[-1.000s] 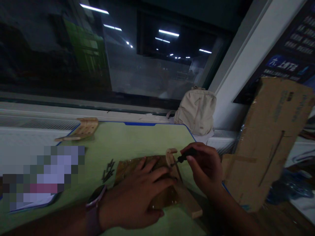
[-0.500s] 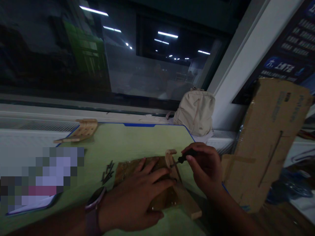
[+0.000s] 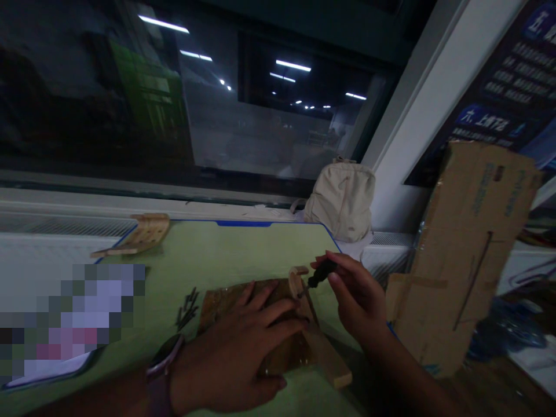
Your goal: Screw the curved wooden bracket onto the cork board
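My right hand (image 3: 358, 292) grips the black handle of a screwdriver (image 3: 320, 273), its shaft slanting down to the left onto a light wooden piece (image 3: 328, 353) with a curved, hooked far end. My left hand (image 3: 243, 339) lies flat with fingers spread over a brown taped cardboard piece (image 3: 212, 304), fingertips touching the wooden piece's edge. Whether a screw sits under the screwdriver's tip is too dark to tell. Several dark screws (image 3: 187, 308) lie loose on the green tabletop, left of the cardboard.
A curved wooden part with holes (image 3: 150, 233) rests at the table's (image 3: 243, 249) far left corner. A blurred-out flat object (image 3: 87, 330) lies at the left edge. Beyond the table stand a beige backpack (image 3: 341, 200) and, to the right, a tall cardboard sheet (image 3: 464, 255).
The view has shifted slightly. My right hand and the screwdriver handle have turned a little, while the tip stays at the same place on the wood. My left hand keeps its place.
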`<state>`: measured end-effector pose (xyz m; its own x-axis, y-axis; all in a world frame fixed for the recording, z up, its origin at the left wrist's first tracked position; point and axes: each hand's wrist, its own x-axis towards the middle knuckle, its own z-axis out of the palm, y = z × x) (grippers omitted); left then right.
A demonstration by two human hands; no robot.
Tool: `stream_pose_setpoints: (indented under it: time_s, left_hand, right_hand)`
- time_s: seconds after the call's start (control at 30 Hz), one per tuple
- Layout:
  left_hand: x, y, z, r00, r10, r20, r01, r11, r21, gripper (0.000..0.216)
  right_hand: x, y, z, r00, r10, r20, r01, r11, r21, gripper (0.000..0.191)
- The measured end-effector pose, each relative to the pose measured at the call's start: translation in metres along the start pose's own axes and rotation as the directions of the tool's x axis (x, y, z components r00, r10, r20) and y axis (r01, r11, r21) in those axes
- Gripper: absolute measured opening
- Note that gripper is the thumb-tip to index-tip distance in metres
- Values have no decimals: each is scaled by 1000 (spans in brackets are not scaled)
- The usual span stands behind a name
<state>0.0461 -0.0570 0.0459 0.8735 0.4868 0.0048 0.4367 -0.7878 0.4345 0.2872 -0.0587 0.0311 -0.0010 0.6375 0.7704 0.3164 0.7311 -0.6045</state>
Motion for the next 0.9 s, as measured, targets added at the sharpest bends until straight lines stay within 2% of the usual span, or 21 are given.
stream_pose_setpoints:
  time_s: [0.17, 0.27, 0.5, 0.63, 0.73, 0.8, 0.9]
  left_hand:
    - [-1, -3, 3, 1000, 2, -17, -2, 1000, -18, 84]
    - [0, -5, 4, 999, 17, -32, -18, 1000, -24, 83]
    - [2, -2, 0, 999, 20, -40, -20, 1000, -19, 81]
    - [1, -1, 0, 1000, 11, -28, -11, 1000, -26, 83]
    - [1, -1, 0, 1000, 0, -9, 0, 1000, -24, 83]
    - [1, -2, 0, 1000, 1, 2, -1, 1000, -22, 83]
    - [1, -2, 0, 1000, 5, -2, -5, 1000, -12, 84]
  right_hand:
    - [2, 4, -1, 989, -98, -109, 93, 995, -48, 25]
    - [0, 3, 0, 987, -126, -96, 119, 990, -75, 20]
    - [-2, 1, 6, 998, -14, -59, 21, 994, 106, 26]
    - [2, 6, 1, 989, -104, -107, 109, 993, 46, 33]
    - [3, 9, -1, 984, -146, -100, 146, 989, -1, 26]
    - [2, 9, -1, 989, -120, -84, 122, 992, 20, 21]
    - [-1, 5, 3, 999, -19, -35, 22, 996, 87, 23]
